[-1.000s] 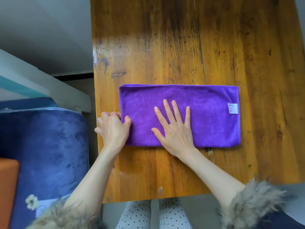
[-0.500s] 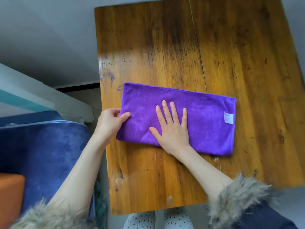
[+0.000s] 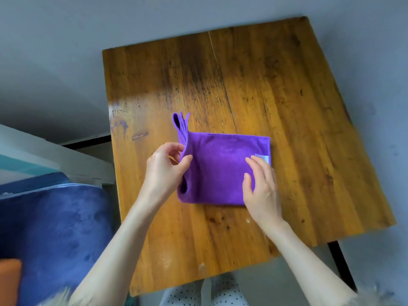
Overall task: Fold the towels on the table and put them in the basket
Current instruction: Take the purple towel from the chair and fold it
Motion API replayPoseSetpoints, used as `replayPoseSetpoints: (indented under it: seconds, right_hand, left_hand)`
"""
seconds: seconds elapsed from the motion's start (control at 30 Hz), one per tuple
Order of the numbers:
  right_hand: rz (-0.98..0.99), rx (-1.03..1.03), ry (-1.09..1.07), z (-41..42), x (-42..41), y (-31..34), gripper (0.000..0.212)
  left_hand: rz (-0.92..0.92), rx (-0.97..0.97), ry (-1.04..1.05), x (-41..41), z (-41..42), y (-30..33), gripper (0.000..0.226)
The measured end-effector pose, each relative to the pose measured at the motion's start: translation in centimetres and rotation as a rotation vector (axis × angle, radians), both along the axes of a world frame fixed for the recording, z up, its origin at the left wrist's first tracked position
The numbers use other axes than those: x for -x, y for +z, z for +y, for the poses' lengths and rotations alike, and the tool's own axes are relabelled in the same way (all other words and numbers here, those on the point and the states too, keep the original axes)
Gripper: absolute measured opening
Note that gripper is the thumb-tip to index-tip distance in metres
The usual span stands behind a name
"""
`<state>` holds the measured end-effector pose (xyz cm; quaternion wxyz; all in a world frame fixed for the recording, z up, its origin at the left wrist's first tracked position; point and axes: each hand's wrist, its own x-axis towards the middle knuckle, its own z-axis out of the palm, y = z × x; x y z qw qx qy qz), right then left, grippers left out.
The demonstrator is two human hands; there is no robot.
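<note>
A purple towel [image 3: 220, 168] lies near the middle of the wooden table [image 3: 265, 85], its left part lifted and curled over. My left hand [image 3: 164, 171] pinches that raised left edge between thumb and fingers. My right hand [image 3: 260, 184] rests on the towel's right end beside the small white label [image 3: 262, 157], fingers lightly bent on the cloth. No basket is in view.
A blue velvet seat [image 3: 55, 228] stands left of the table, with an orange object [image 3: 8, 281] at the bottom left corner. A white and teal ledge [image 3: 44, 160] runs behind it. The table's near edge is just above my knees [image 3: 205, 292].
My left hand has lifted the towel's left end up and carried it rightward. My right hand has slid from the towel's middle to its right end. The camera view has pulled back.
</note>
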<state>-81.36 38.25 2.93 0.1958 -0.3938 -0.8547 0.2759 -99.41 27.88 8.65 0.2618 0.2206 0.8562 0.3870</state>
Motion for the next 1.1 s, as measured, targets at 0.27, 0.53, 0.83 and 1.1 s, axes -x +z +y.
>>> replayPoseSetpoints:
  seconds: [0.27, 0.53, 0.83, 1.1]
  right_hand:
    - [-0.473, 0.073, 0.279, 4.2, -2.9, -3.7, 0.051]
    - [-0.012, 0.294, 0.088, 5.3, -7.5, -3.5, 0.035]
    - [0.053, 0.693, -0.144, 5.8, -8.6, -3.3, 0.026]
    - [0.012, 0.292, -0.067, 6.9, -5.0, -3.0, 0.038]
  left_hand:
    - [0.133, 0.05, -0.142, -7.7, 7.0, -2.5, 0.017]
    - [0.236, 0.121, -0.188, -12.7, 10.5, -4.8, 0.019]
    - [0.222, 0.079, -0.324, -15.9, 10.7, -6.9, 0.024]
    - [0.667, 0.328, -0.376, -11.8, 6.0, -8.1, 0.045]
